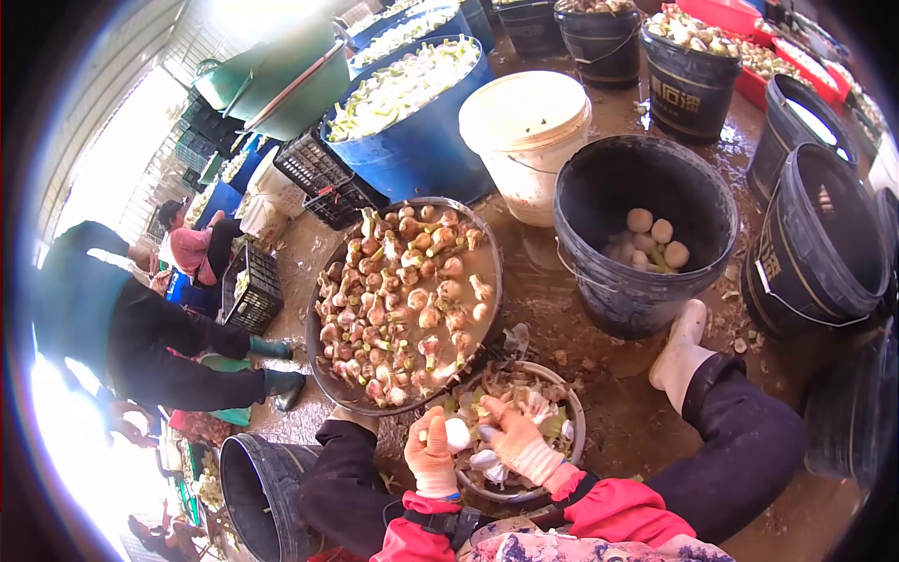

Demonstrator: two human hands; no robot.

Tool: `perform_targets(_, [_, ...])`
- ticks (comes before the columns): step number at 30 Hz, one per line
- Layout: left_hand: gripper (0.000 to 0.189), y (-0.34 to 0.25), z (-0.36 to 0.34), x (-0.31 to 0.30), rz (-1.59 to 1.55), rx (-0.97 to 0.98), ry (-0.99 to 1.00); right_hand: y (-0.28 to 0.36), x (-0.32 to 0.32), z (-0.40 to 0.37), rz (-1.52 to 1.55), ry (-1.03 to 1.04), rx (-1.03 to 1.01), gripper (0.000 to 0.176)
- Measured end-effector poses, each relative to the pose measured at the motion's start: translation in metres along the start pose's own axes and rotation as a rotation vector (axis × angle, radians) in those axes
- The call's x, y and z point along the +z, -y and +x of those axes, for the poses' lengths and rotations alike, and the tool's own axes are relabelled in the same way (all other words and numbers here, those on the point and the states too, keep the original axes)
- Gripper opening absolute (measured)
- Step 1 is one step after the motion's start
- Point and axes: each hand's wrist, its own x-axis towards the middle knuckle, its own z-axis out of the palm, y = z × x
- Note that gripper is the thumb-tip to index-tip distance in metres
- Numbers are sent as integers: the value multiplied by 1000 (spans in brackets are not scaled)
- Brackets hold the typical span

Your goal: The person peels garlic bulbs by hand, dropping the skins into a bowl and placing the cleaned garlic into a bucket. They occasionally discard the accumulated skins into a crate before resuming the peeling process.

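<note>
My left hand (432, 453), in an orange-and-white glove, is closed around a peeled white bulb (457, 435). Close to its right, my gloved right hand (521, 444) is closed, with a small, dark metallic thing at its fingers that looks like a knife (487, 433). Both hands are above a round basin (578, 426) of peelings and several white bulbs. Beyond it stands a wide dark tub (501, 267) of unpeeled brownish bulbs in muddy water. A black bucket (599, 298) at the right holds several peeled bulbs.
A white lidded bucket (529, 178) and a blue tub (412, 150) of trimmings stand behind. More black buckets (815, 253) line the right side. An empty-looking black bucket (267, 487) is at lower left. One person (140, 318) stands bent at left; another (195, 245) sits farther back.
</note>
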Motion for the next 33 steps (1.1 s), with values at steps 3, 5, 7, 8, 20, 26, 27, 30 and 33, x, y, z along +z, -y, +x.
perform_targets(3, [24,-1,-7,5,639,527,73,-3,17,-3,-260,-35,-243,51])
perform_targets(5, [24,-5,-8,7,793,606,115,-10,19,0,-405,-22,-271,51])
perform_targets(7, [24,6,-7,7,547,498,110,-19,19,7,-252,65,-199,52])
perform_targets(8, [24,9,-7,6,307,386,94,-29,19,5,-309,-35,-198,51])
perform_targets(20, [26,1,-10,7,776,644,75,28,7,-18,-352,67,-85,50])
perform_targets(26, [42,-18,-6,13,-139,-265,-75,-13,7,-1,-92,-55,-252,49])
perform_targets(27, [44,-18,-5,11,-340,-334,-117,-12,3,-1,-90,-48,-255,49])
perform_targets(30, [45,-8,12,-16,-696,-356,4,-13,-10,2,-362,-38,-90,44])
perform_targets(33, [49,-15,23,-30,-850,-376,81,-38,-24,10,-547,249,-45,38])
